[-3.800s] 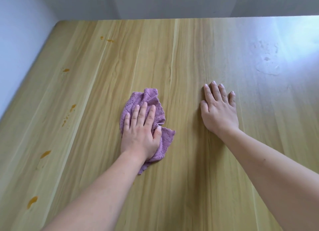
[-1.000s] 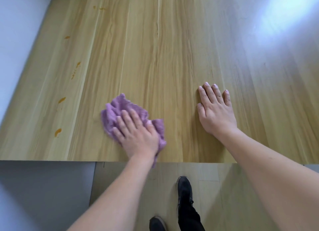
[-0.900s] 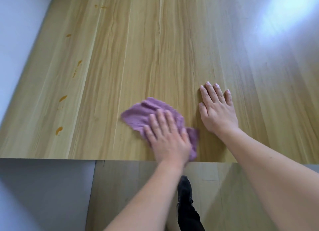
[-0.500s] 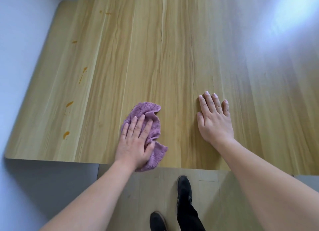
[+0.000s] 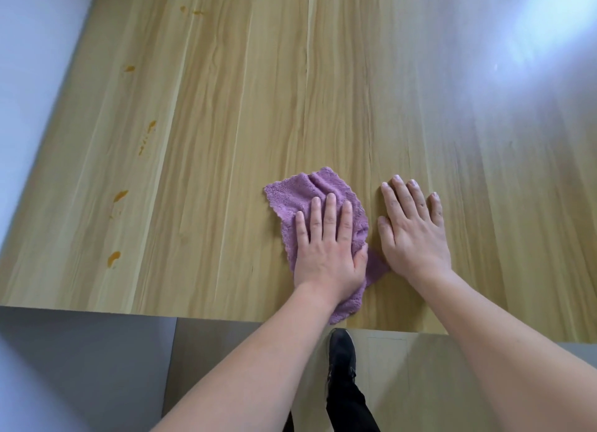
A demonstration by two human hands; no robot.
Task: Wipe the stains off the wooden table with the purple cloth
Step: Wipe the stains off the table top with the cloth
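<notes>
The purple cloth lies crumpled near the front edge of the wooden table. My left hand presses flat on top of it, fingers spread and pointing away from me. Just to its right, my right hand rests flat and empty on the bare wood, its heel touching the cloth's corner. Several orange stains run down the table's left side: one near the front, one above it, a streak further up, a spot and small marks at the far end.
A pale wall borders the table's left side. Below the front edge are a grey floor and wood-look flooring, with my black shoe and dark trouser leg. Bright glare lies on the table's far right.
My left hand has slid the cloth to the right, from the table's middle front up beside my right hand. The right hand has stayed planted. The view shifted slightly.
</notes>
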